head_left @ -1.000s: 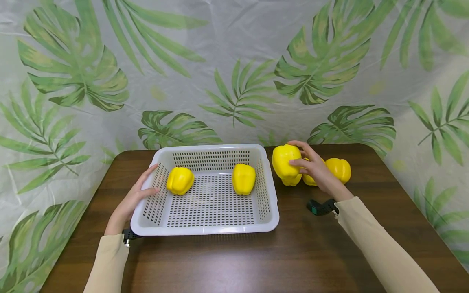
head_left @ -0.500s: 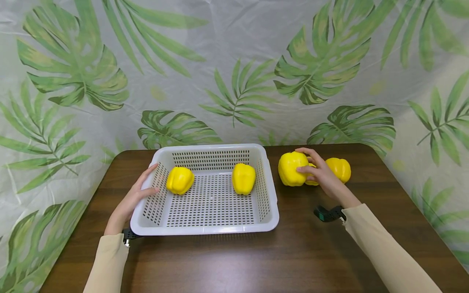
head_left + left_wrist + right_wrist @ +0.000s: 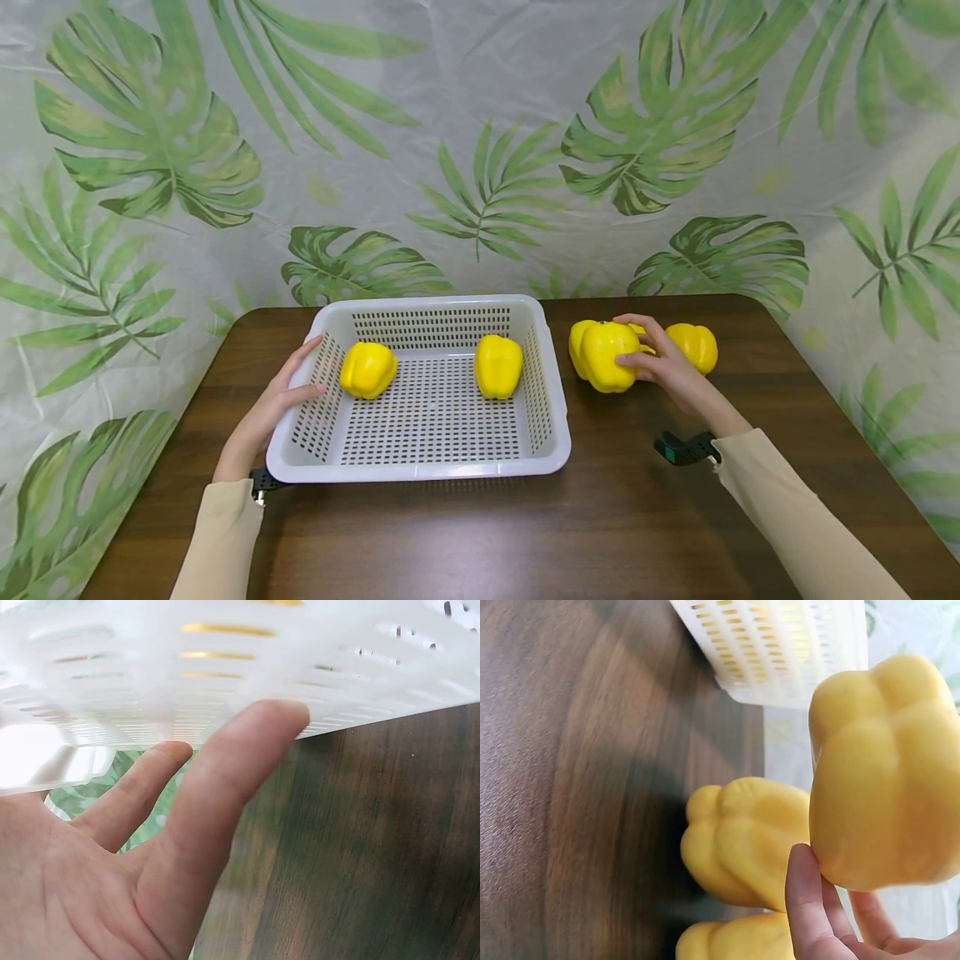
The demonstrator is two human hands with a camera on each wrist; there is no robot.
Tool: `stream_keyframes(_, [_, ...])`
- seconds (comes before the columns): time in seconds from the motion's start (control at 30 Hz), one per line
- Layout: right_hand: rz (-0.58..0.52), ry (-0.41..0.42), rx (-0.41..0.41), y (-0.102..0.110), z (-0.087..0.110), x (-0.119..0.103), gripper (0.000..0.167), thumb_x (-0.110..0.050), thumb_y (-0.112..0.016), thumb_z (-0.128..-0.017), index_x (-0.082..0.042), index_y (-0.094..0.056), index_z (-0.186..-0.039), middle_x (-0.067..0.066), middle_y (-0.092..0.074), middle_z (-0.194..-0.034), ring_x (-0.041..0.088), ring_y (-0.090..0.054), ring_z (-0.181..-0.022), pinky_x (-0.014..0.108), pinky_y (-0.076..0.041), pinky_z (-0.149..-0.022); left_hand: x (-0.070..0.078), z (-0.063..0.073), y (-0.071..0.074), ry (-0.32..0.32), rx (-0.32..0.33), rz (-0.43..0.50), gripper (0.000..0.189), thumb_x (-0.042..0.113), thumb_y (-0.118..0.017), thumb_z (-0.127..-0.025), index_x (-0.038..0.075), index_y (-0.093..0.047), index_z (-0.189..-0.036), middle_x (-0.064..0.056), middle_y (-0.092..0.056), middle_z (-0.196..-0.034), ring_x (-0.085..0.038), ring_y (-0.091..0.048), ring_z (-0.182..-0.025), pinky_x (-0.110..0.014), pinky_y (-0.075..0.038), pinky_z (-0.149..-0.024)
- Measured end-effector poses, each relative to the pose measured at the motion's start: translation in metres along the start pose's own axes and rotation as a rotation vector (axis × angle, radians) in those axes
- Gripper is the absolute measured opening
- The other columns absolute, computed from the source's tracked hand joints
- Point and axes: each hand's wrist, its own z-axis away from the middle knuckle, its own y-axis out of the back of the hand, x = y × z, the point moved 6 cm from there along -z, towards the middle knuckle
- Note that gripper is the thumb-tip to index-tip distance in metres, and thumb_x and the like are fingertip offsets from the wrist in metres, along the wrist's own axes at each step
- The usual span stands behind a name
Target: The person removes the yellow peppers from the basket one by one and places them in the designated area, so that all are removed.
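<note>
My right hand (image 3: 663,362) grips a yellow bell pepper (image 3: 611,357) just right of the basket. In the right wrist view that pepper (image 3: 885,780) stands close to the camera, fingertips against its lower part. Another yellow pepper (image 3: 742,840) lies beyond it. My left hand (image 3: 273,404) rests at the left side of a white slotted basket (image 3: 420,472). The left wrist view shows thumb and a finger extended, near or on the slotted wall (image 3: 360,656); other fingers are hidden. Inside the basket lie two yellow peppers, one at left (image 3: 368,370), one at right (image 3: 498,367).
Behind the held pepper another pepper (image 3: 577,346) shows partly. A further pepper (image 3: 693,346) lies right of my right hand. The brown wooden table (image 3: 480,542) extends in front of the basket. A leaf-printed cloth (image 3: 480,83) hangs behind.
My right hand has moved the held pepper rightward and toward me, lower in view. A pepper behind it now shows at its left. The left hand, basket and the peppers inside look unchanged.
</note>
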Motion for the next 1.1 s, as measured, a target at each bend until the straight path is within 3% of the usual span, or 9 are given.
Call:
stream_keyframes(0.27, [-0.003, 0.002, -0.013, 0.001, 0.005, 0.010, 0.050, -0.012, -0.059, -0.094, -0.018, -0.035, -0.138, 0.020, -0.023, -0.142, 0.032, -0.033, -0.120, 0.027, -0.050, -0.082, 0.001, -0.001, 0.001, -0.012, 0.006, -0.034, 0.074, 0.012, -0.050, -0.095, 0.027, -0.008, -0.154, -0.022, -0.010, -0.154, -0.054, -0.038, -0.119, -0.056, -0.050, -0.079])
stream_keyframes(0.57, [0.042, 0.013, -0.048, 0.000, 0.014, 0.017, 0.051, -0.012, -0.058, -0.094, -0.018, -0.034, -0.138, 0.027, -0.019, -0.144, 0.041, -0.027, -0.125, 0.025, -0.048, -0.082, 0.000, -0.001, 0.001, -0.017, 0.007, -0.054, 0.073, 0.012, -0.050, -0.095, 0.026, -0.008, -0.154, -0.022, -0.009, -0.154, -0.054, -0.037, -0.120, -0.056, -0.050, -0.079])
stream_keyframes(0.87, [0.122, -0.021, -0.080, -0.003, 0.021, 0.027, 0.054, -0.016, -0.060, -0.093, -0.010, -0.031, -0.139, 0.029, -0.027, -0.140, 0.041, -0.036, -0.118, 0.041, -0.044, -0.088, 0.000, -0.001, 0.001, -0.019, 0.008, -0.058, 0.073, 0.012, -0.050, -0.095, 0.026, -0.008, -0.154, -0.022, -0.008, -0.154, -0.054, -0.037, -0.120, -0.056, -0.050, -0.079])
stream_keyframes(1.1, [0.168, -0.033, -0.105, -0.005, 0.026, 0.036, 0.057, -0.018, -0.062, -0.092, -0.010, -0.032, -0.140, 0.027, -0.030, -0.141, 0.041, -0.035, -0.122, 0.045, -0.043, -0.089, 0.000, 0.000, 0.000, -0.006, 0.007, -0.025, 0.073, 0.012, -0.049, -0.096, 0.028, -0.009, -0.154, -0.022, -0.008, -0.154, -0.054, -0.037, -0.120, -0.056, -0.050, -0.079])
